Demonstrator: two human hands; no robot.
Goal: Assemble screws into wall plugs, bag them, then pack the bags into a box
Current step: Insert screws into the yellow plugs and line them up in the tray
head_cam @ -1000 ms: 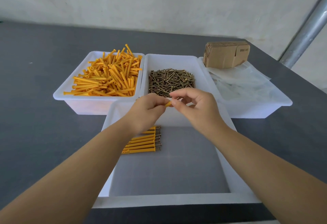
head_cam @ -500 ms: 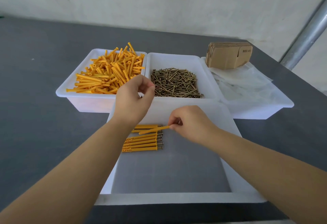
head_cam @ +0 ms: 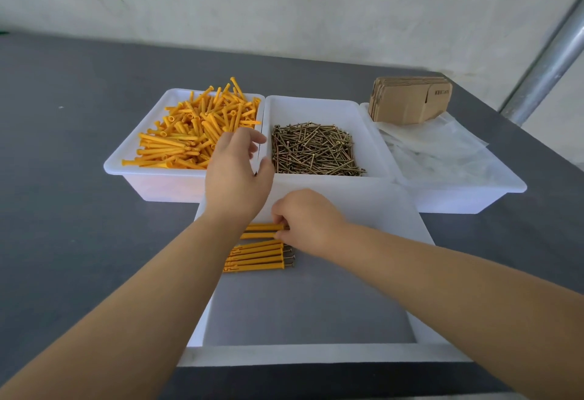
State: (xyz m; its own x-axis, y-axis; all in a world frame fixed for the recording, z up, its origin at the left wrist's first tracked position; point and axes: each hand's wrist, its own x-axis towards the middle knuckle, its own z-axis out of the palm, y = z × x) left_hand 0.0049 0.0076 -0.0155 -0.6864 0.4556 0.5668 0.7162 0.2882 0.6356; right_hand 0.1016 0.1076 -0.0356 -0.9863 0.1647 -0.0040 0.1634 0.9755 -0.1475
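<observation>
Meanwhile, your right hand [head_cam: 308,221] is pinching a finished plug [head_cam: 264,227] at its screw end, setting it atop the row [head_cam: 257,257] in the near tray [head_cam: 316,354], while your left hand [head_cam: 235,175] is reaching, fingers loose and holding nothing, over the tray of plugs [head_cam: 189,137]. These pieces are looking light, stiff and slick (take them mid-shaft). Print on the flat boxes [head_cam: 410,102] is too small to read.

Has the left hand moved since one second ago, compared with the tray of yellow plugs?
Yes. The left hand has moved away from the right hand, up and leftward toward the tray of yellow plugs, and now hovers open at that tray's right corner.
</observation>
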